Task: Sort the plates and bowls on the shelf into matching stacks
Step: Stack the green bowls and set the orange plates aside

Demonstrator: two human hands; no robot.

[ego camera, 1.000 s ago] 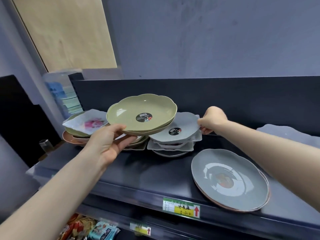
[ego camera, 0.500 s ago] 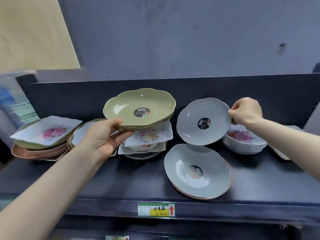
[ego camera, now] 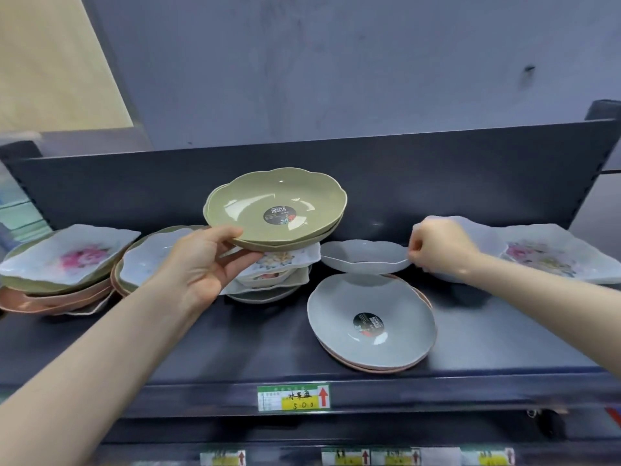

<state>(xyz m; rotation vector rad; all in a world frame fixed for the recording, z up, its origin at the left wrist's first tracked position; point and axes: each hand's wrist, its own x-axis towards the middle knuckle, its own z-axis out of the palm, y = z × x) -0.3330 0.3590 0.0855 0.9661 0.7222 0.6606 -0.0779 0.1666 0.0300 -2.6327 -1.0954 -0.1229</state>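
- Two olive-green scalloped bowls [ego camera: 277,210], nested one in the other, are held up off the shelf by the left hand [ego camera: 201,264]; the thumb is laid over the near rim and the fingers are spread flat beneath, so the hand is only part closed around the edge.
- A round black label is seen at the centre of the upper green bowl.
- Directly below that grip, a short pile of white floral dishes [ego camera: 275,270] is seen, its top dish just under the lifted bowls.
- A small grey scalloped plate [ego camera: 364,257] is pinched at its right rim by the right hand [ego camera: 440,247], which is closed to a fist around the edge; the plate is held level and clear of the shelf.
- Below and just in front of that pinch, a large grey plate [ego camera: 369,324] bearing a black label is seen lying on a pink plate [ego camera: 373,366], of which only the rim shows.
- To the right of the right hand, and partly hidden behind it, a stack of white floral bowls [ego camera: 551,253] is seen.
- To the left of the left hand, two mixed piles are seen: a near one [ego camera: 141,260] of green, white and pink pieces, and a far one [ego camera: 64,260] topped by a white dish with a pink flower.
- All is set on a dark shelf [ego camera: 235,344], whose front edge carries a green-and-yellow price tag [ego camera: 293,397].
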